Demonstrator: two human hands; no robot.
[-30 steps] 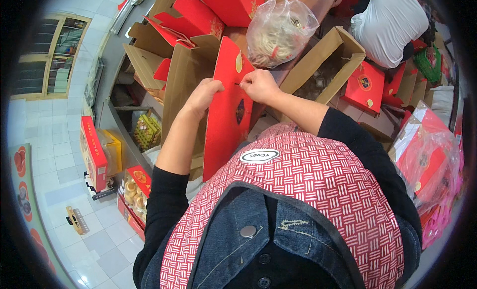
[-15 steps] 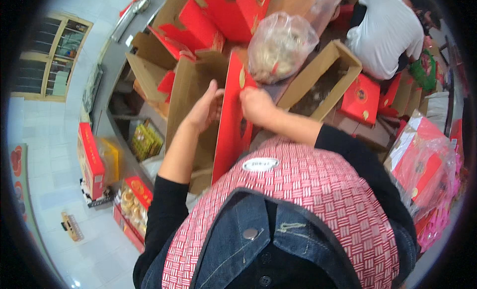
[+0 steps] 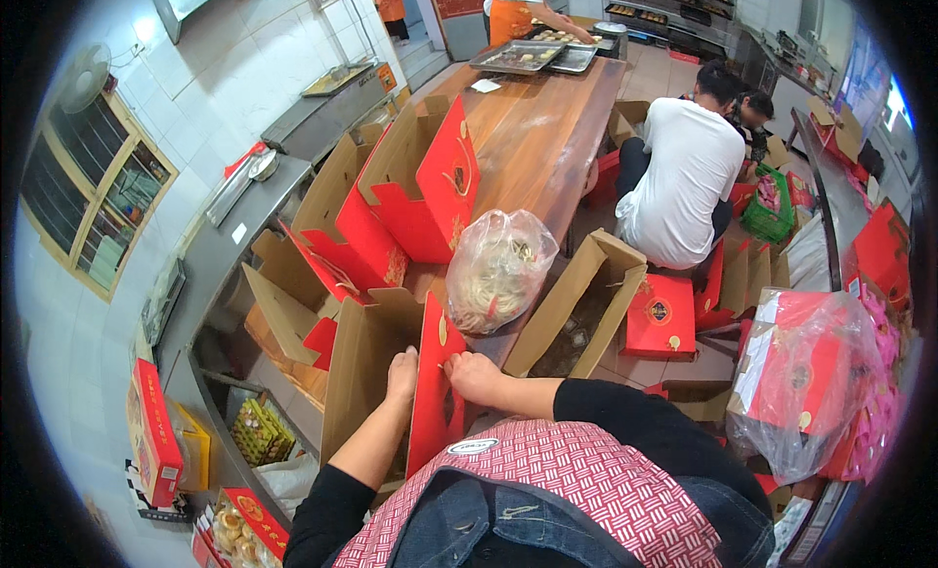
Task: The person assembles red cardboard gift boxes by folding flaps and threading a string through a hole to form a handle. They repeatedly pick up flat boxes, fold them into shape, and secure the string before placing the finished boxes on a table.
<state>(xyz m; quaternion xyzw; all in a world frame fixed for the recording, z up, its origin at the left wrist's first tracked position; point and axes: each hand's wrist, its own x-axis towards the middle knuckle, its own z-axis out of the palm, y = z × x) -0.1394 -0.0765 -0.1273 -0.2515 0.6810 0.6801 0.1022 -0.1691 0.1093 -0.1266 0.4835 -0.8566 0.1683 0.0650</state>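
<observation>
An open cardboard gift box (image 3: 433,407), red outside and brown inside, stands upright in front of me. My left hand (image 3: 402,376) is inside it, fingers curled closed against the inner face of the red front panel. On that panel's outer face, near its upper part, my right hand (image 3: 474,377) has its fingers pressed together. Whatever is between the fingers of either hand is hidden or too small to name. Just beyond the right hand sits a clear plastic bag (image 3: 500,275) of pale, coiled strands.
More open red boxes (image 3: 445,177) stand on the wooden table (image 3: 547,119). An open brown carton (image 3: 576,304) is right of the bag. A person in a white shirt (image 3: 679,182) crouches at right; another in an orange apron (image 3: 513,19) handles trays (image 3: 518,57) at the far end.
The view has tilted up, showing more of the table and room. My left hand, fingers spread before, has closed against the panel's inside. The right hand stays at the panel's outside.
</observation>
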